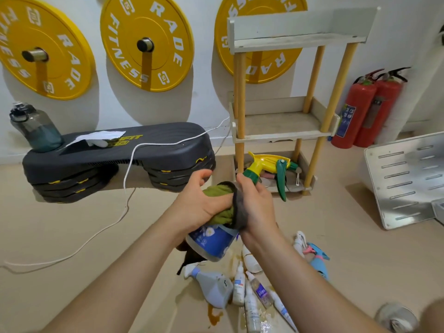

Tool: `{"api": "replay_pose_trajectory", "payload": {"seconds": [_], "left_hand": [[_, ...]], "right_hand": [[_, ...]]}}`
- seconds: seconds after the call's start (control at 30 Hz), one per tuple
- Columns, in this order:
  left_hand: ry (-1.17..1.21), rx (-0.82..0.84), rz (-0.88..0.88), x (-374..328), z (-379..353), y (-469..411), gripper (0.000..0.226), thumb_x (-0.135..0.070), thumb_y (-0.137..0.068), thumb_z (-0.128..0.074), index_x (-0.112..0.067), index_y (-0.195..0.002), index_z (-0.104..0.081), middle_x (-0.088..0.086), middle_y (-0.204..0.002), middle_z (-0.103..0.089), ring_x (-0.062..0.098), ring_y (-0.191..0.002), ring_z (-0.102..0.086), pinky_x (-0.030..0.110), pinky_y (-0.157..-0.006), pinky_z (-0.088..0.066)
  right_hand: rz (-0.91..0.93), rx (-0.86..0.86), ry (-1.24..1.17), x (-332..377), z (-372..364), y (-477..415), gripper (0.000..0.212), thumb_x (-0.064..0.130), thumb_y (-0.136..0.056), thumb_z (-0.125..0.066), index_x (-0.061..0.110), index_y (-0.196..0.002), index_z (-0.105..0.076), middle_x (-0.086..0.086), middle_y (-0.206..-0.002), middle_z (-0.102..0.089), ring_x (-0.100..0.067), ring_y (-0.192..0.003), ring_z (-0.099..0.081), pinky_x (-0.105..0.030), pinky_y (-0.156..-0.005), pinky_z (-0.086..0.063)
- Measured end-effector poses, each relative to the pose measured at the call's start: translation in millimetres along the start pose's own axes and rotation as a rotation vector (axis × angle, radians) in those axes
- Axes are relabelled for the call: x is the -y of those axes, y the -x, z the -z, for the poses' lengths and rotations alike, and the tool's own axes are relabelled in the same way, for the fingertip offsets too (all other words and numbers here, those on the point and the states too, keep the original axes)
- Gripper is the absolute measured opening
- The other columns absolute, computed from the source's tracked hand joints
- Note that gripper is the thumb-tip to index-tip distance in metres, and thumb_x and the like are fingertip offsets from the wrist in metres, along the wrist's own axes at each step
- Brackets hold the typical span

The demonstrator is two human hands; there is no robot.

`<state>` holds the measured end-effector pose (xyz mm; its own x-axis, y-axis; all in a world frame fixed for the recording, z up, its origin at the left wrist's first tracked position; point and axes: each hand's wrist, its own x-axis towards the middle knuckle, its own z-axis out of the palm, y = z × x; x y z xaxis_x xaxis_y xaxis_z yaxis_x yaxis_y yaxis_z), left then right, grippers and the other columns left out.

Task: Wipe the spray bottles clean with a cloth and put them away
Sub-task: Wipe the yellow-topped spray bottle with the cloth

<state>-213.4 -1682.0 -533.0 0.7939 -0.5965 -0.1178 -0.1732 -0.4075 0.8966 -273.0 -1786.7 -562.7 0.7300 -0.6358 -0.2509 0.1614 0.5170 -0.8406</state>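
My forearms (115,275) rise from the bottom edge to mid-frame. There my right hand (257,200) clenches the neck of the spray bottle (211,241) under its yellow trigger, and my left hand (199,205) grasps the green cloth (219,191) against its shoulder. Tilted so, it could slip onto the loose bottles (216,287) and brown spill (215,316) at lower centre.

Step platform (115,159) left of shelf rack (283,131).

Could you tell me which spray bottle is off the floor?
The blue-labelled bottle with the yellow and green trigger: the right hand grips its neck and the left hand presses a cloth on it. The others lie on the floor.
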Motion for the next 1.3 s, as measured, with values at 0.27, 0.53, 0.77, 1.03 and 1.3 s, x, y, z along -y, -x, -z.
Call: {"api": "replay_pose_trajectory", "payload": {"seconds": [0.27,0.53,0.77,1.03,1.3], "left_hand": [[0.338,0.148,-0.09,12,10,13,0.042,-0.047,-0.073,-0.079,-0.014,-0.097,-0.069,0.001,-0.083,-0.073,0.015,-0.074,-0.068,0.025,-0.065,-0.055],[1.062,0.087,0.32,19,0,7,0.049,-0.05,-0.097,-0.046,-0.009,-0.101,-0.073,0.014,-0.105,-0.075,0.026,-0.083,-0.075,0.038,-0.069,-0.062],[1.093,0.024,0.365,56,-19,2,0.059,-0.055,-0.073,-0.061,-0.008,-0.107,-0.074,0.014,-0.115,-0.072,0.03,-0.096,-0.072,0.044,-0.082,-0.057],[-0.141,-0.408,-0.092,78,10,-6,0.06,0.01,-0.08,-0.056,-0.044,-0.103,-0.071,-0.016,-0.098,-0.067,0.009,-0.09,-0.064,0.03,-0.081,-0.052],[-0.128,-0.116,-0.177,46,-12,-16,0.028,-0.023,-0.093,-0.063,-0.042,-0.111,-0.054,-0.014,-0.103,-0.06,0.004,-0.09,-0.062,0.022,-0.074,-0.049]], "right_hand": [[-0.032,0.132,-0.07,17,-1,-1,0.009,0.017,-0.091,-0.065,0.009,-0.087,-0.066,-0.009,-0.073,-0.071,-0.021,-0.065,-0.069,-0.034,-0.069,-0.059],[-0.105,0.111,-0.228,12,-11,-23,0.014,0.022,-0.091,-0.067,0.01,-0.096,-0.065,-0.014,-0.085,-0.07,-0.028,-0.074,-0.066,-0.049,-0.087,-0.055],[-0.064,-0.036,-0.192,-15,3,-43,0.013,0.026,-0.094,-0.065,0.014,-0.09,-0.062,-0.008,-0.077,-0.068,-0.022,-0.067,-0.066,-0.041,-0.074,-0.054],[0.069,-0.089,0.149,-42,45,-42,0.01,0.024,-0.09,-0.069,0.015,-0.086,-0.069,-0.01,-0.083,-0.069,-0.027,-0.077,-0.064,-0.044,-0.076,-0.053],[-0.287,0.351,-0.133,-26,44,-33,0.053,0.033,-0.082,-0.071,-0.001,-0.122,-0.065,-0.016,-0.103,-0.069,-0.025,-0.086,-0.068,-0.037,-0.08,-0.055]]}}
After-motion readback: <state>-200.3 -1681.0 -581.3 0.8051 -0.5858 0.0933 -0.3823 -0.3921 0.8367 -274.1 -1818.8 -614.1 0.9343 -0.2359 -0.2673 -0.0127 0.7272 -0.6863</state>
